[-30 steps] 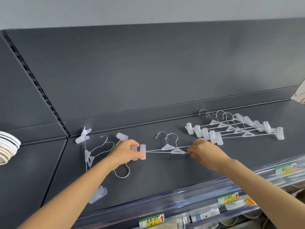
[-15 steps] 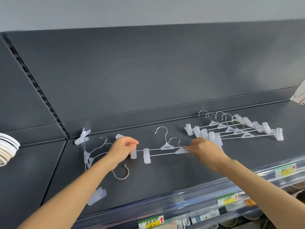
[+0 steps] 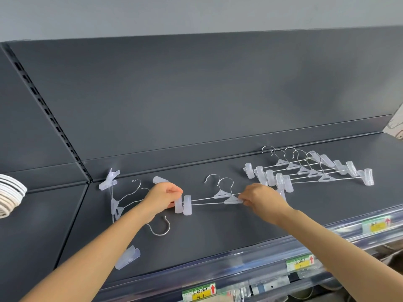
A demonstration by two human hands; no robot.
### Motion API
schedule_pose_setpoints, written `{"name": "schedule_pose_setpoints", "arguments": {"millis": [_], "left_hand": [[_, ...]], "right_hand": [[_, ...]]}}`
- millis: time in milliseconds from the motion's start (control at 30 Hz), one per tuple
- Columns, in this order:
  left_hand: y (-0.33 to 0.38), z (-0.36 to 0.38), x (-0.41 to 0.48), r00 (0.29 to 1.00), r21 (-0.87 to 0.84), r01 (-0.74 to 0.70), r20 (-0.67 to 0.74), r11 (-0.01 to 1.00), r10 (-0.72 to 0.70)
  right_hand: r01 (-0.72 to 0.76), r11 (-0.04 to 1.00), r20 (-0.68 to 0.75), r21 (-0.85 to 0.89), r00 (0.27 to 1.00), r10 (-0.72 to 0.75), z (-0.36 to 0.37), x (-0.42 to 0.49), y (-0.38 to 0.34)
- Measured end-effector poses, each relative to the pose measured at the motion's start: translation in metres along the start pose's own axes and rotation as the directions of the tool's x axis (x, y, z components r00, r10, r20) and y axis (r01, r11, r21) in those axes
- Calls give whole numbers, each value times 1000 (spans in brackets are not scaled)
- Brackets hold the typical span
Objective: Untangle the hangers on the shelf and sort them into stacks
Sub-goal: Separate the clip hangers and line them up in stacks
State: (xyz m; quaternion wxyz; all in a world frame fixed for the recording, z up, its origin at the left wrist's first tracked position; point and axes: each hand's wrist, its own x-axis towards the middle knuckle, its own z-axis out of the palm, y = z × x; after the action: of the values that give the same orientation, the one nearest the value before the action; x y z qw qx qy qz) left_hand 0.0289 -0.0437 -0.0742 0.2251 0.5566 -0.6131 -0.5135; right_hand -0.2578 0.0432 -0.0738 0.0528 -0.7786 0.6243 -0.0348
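Right hand [image 3: 263,200] covers right ends of held hangers [image 3: 209,201] — price labels [image 3: 199,292] seem unreadable.

Shelf [image 3: 218,232], front view. Centre: two clip hangers [image 3: 214,199] side by side, left hand [image 3: 161,199] holding their left clips, right hand [image 3: 261,197] pinching their middle. Right, farther back: overlapping clip hangers [image 3: 305,171]. Left: tangled hangers [image 3: 122,201]. Far left, on the neighbouring shelf [image 3: 43,214]: stacked hangers [image 3: 11,192]. Along the front edge: price labels [image 3: 199,292].

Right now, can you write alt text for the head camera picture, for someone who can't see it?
The left hand and right hand hold two clear plastic clip hangers with metal hooks on a dark grey shelf. A neat stack lies right; a tangled bunch left.
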Motion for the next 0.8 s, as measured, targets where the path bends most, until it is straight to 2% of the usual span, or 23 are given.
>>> {"name": "schedule_pose_setpoints", "arguments": {"millis": [133,333,567,800], "left_hand": [[-2,-4,0,1000,22,-22,-1,1000,22],[-3,-9,-3,992,180,-109,-36,978,117],[-2,-8,-2,987,182,-114,-93,977,133],[-1,-4,-1,980,126,-123,-139,984,141]], "right_hand": [[-7,1000,14,-15,1000,7,1,2,4],[35,999,-28,-33,999,-36,-1,4,9],[73,995,-28,62,997,-71,2,-2,9],[52,998,2,34,999,-52,2,1,10]]}}
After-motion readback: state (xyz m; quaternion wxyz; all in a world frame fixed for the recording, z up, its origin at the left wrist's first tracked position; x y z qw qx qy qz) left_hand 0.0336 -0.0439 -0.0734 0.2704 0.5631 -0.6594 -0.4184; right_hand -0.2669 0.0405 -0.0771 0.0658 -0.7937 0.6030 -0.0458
